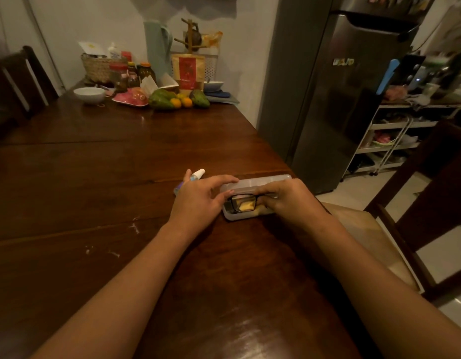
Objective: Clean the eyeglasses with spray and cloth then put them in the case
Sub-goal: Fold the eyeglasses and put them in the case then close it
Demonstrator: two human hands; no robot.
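Fingers [266, 197] of right hand [291, 200] are pinching one eyeglasses [243, 195], lying left-to-right over one case [263, 181]. Left hand [198, 200] is touching it, fingers spread.

left hand [201, 196]: palm down, fingers loosely stretched forward | right hand [289, 198]: fingers curled (knuckles up), pinching eyeglasses [243, 203] | both forearms bare, extended forward

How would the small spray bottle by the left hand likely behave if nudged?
The spray bottle seems to lie on its side on the glossy table, so it would probably roll. Small and slim, it is likely light and easily knocked aside.
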